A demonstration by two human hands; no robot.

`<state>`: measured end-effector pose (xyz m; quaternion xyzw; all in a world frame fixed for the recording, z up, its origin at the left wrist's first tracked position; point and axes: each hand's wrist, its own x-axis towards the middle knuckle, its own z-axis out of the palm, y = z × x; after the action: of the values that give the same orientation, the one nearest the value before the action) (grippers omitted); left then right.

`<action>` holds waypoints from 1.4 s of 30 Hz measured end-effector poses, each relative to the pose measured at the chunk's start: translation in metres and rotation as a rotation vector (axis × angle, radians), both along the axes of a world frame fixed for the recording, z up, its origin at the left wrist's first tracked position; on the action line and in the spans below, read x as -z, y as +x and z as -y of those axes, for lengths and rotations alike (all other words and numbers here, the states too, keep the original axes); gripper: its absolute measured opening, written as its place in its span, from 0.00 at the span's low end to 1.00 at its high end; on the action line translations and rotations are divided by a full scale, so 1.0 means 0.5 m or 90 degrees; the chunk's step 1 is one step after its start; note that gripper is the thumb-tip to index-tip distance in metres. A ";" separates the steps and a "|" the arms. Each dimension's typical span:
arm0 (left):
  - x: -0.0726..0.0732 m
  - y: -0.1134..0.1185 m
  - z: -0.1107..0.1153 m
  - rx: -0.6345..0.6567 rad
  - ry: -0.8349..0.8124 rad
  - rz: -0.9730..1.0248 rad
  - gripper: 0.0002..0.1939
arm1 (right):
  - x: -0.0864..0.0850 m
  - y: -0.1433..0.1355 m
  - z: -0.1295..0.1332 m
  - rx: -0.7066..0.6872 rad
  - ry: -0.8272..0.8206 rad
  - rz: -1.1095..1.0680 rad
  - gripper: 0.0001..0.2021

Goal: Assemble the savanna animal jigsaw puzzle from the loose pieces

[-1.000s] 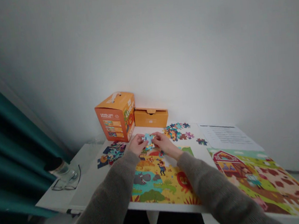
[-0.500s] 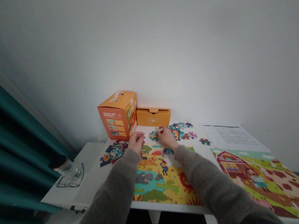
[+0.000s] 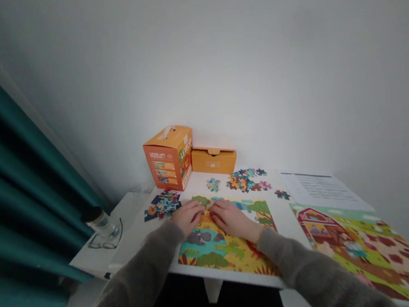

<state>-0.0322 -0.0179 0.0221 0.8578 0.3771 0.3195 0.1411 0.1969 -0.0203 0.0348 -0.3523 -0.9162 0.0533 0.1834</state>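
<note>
A jungle-animal puzzle lies on the white table, with gaps of white showing in its upper right part. My left hand rests over the puzzle's upper left, its fingers bent together. Close beside it, my right hand is over the upper middle, fingertips pressed down near the left fingertips. What either hand holds, if anything, is hidden. Behind the hands sits a small group of light blue pieces. A pile of mixed pieces is at the back right, and a dark blue pile at the left.
An orange puzzle box and a low orange box stand against the wall. To the left are a dark-lidded jar and eyeglasses. A farm puzzle and a printed sheet lie right.
Both hands have moved down toward me, from the loose pieces behind the puzzle onto its upper part. The view has shifted slightly.
</note>
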 end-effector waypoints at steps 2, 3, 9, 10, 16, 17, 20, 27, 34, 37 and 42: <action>0.011 -0.006 0.020 0.007 0.020 -0.021 0.14 | 0.002 -0.002 0.024 -0.027 0.012 0.008 0.12; 0.016 -0.007 0.029 0.007 0.028 -0.036 0.15 | 0.003 -0.003 0.031 -0.032 0.016 0.010 0.12; 0.039 -0.002 0.057 -0.021 0.061 -0.121 0.14 | 0.010 0.003 0.050 -0.022 0.020 0.006 0.14; 0.044 -0.002 0.059 -0.023 0.065 -0.121 0.15 | 0.011 0.006 0.051 -0.028 0.018 0.006 0.14; 0.058 -0.008 0.060 -0.017 0.076 -0.152 0.16 | 0.013 0.018 0.052 -0.058 0.008 0.018 0.09; 0.058 -0.008 0.060 -0.017 0.076 -0.155 0.16 | 0.012 0.018 0.052 -0.057 0.009 0.020 0.08; 0.058 -0.008 0.060 -0.020 0.075 -0.153 0.16 | 0.009 0.019 0.048 -0.058 0.004 0.020 0.08; 0.056 -0.014 0.057 -0.015 0.046 -0.115 0.15 | 0.003 0.009 -0.062 0.036 -0.057 -0.058 0.08; 0.053 -0.017 0.051 -0.015 0.018 -0.081 0.14 | 0.013 -0.036 -0.192 0.272 -0.011 0.000 0.16; 0.054 -0.018 0.050 -0.018 0.015 -0.063 0.13 | 0.027 -0.048 -0.211 0.301 -0.016 -0.007 0.19; 0.052 -0.018 0.052 -0.020 0.013 -0.057 0.13 | 0.041 -0.044 -0.240 0.336 -0.059 -0.021 0.25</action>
<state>-0.0411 -0.0440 -0.0039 0.8667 0.3932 0.2865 0.1105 0.1748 0.0997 0.0145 -0.5861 -0.7860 0.0513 0.1898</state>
